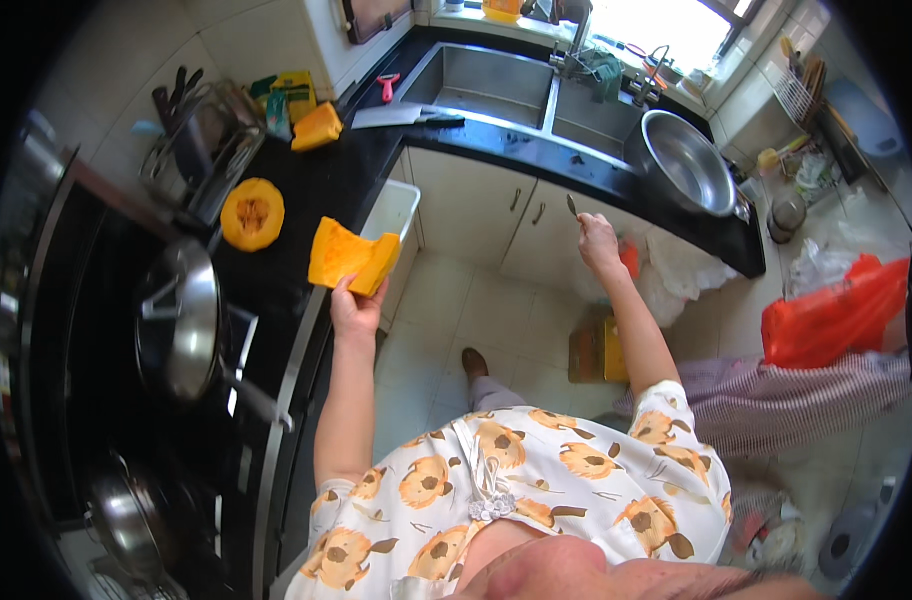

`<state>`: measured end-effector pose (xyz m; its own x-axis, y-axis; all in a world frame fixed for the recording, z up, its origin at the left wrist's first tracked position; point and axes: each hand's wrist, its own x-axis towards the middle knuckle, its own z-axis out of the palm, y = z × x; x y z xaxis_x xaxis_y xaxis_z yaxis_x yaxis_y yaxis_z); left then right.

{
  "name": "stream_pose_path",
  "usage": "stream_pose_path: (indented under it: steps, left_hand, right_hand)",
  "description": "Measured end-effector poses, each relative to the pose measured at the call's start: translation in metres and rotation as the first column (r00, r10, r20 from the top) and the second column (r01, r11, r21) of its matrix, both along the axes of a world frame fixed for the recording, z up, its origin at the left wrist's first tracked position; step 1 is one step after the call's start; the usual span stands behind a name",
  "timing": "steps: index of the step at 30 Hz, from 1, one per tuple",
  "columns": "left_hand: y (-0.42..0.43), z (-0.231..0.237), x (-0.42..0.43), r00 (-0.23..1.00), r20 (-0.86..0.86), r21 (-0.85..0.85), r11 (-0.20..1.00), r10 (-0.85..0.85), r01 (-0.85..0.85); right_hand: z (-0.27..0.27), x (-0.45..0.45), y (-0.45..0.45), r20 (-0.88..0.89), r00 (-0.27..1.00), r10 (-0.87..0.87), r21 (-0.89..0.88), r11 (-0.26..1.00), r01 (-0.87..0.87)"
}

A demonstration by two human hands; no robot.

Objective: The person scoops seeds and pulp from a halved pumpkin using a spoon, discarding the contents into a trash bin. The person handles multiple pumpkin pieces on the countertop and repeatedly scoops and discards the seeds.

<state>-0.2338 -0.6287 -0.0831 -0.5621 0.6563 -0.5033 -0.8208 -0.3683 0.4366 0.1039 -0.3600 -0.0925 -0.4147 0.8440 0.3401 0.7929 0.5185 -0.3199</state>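
My left hand [358,307] grips a peeled, hollowed pumpkin piece [347,255] from below, at the counter's edge beside a white plastic bin [396,210]. Out to the right, over the floor, my right hand [598,241] is closed around a small metal spoon [572,205], whose tip points up. A round pumpkin piece [252,214] with its seedy centre showing lies on the black counter. Behind it rests another pumpkin chunk [317,127]. A cleaver [388,116] with a black handle and a red peeler [387,86] lie near the sink.
Along the back runs a double steel sink [493,82], with a large steel basin [688,165] on the counter at its right. A lidded pan [182,322] sits on the stove at left. A knife rack [200,142] stands behind. Red plastic bags [831,311] are at right.
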Motion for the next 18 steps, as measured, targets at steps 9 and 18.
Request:
stream_pose_path:
  steps: [9,18]
  left_hand:
    - [0.113,0.002,-0.098,0.966,-0.018,-0.137,0.957,0.257,-0.257]
    - [0.122,-0.031,-0.118,0.943,-0.083,-0.151,0.931,0.324,-0.333]
  right_hand:
    - [-0.046,-0.084,0.208,0.351,0.936,-0.017,0.139,0.99,-0.034]
    - [-0.03,-0.076,0.16,0.041,0.998,-0.047,0.289,0.957,0.033]
